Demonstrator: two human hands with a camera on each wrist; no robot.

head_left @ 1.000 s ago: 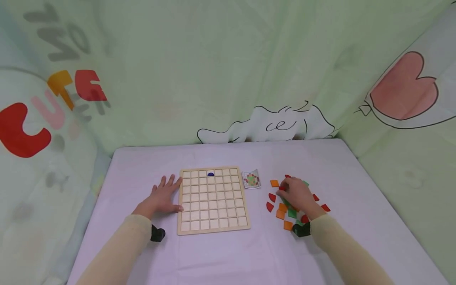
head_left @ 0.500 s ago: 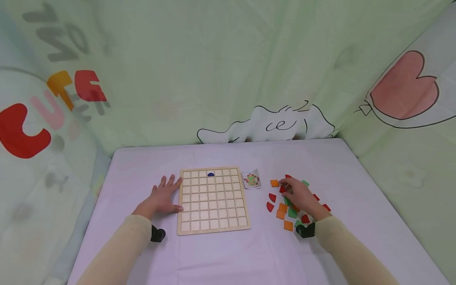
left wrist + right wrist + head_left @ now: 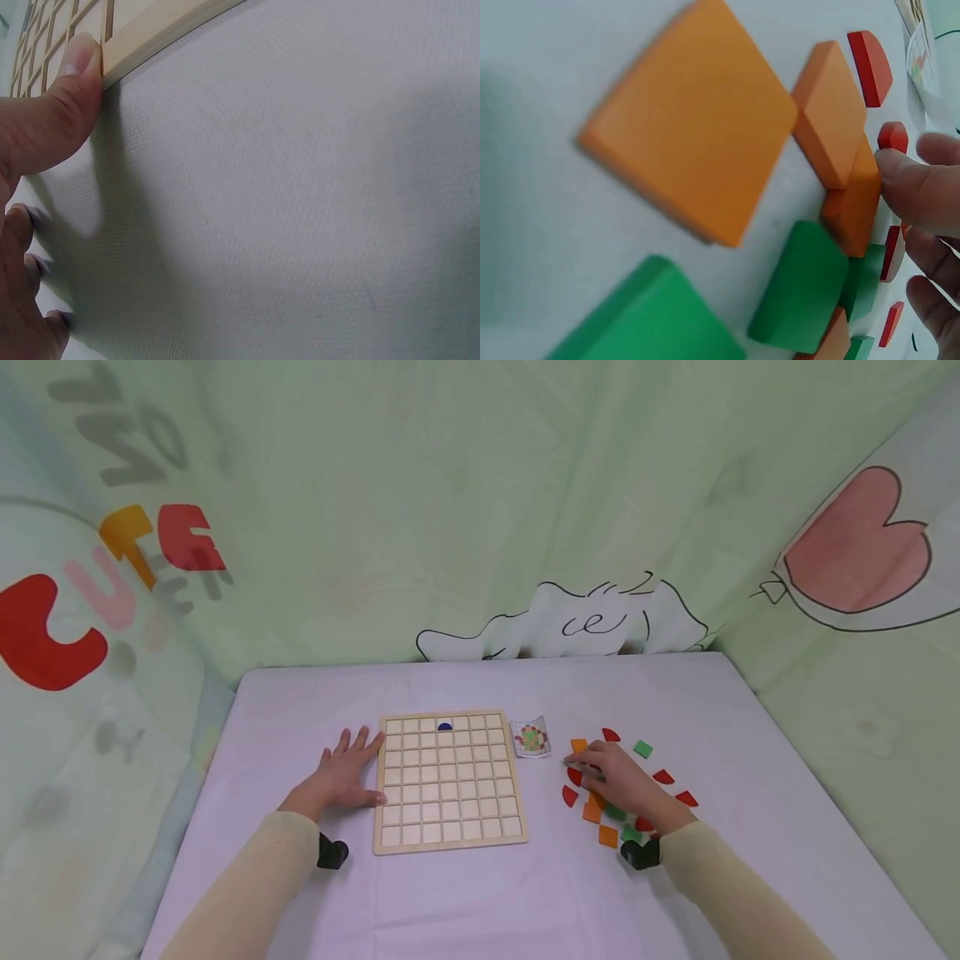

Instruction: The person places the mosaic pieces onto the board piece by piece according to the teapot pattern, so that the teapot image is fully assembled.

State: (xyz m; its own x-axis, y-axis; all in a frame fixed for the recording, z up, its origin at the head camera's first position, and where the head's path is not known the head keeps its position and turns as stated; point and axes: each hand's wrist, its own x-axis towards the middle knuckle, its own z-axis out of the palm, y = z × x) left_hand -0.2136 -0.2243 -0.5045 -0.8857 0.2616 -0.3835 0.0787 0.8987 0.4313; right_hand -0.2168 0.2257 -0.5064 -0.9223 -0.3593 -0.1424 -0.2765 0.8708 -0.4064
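My left hand (image 3: pixel 342 778) lies with spread fingers at the left side of a wooden grid board (image 3: pixel 450 849). In the left wrist view, its thumb (image 3: pixel 77 64) rests on the frame of the board (image 3: pixel 161 26). My right hand (image 3: pixel 622 781) is low over loose coloured pieces to the right of the board. Its index finger and thumb are parted on either side of a red quarter-round piece (image 3: pixel 574 776). The right wrist view shows the thumb (image 3: pixel 907 184) right at that red piece (image 3: pixel 892 136), partly hiding it. Orange tiles (image 3: pixel 697 124) and green tiles (image 3: pixel 802 289) are close by.
A small pattern card (image 3: pixel 531 738) lies at the board's upper right. A dark blue half-round shape (image 3: pixel 445 727) is in the board's top row. Beyond my right hand are a green tile (image 3: pixel 642 748) and several red pieces (image 3: pixel 663 777). Curtains surround the table (image 3: pixel 465 910).
My right hand has shifted left and slightly toward me, to the red piece on the pile's left side. The green tile and a red piece behind it are now uncovered. My left hand stays put.
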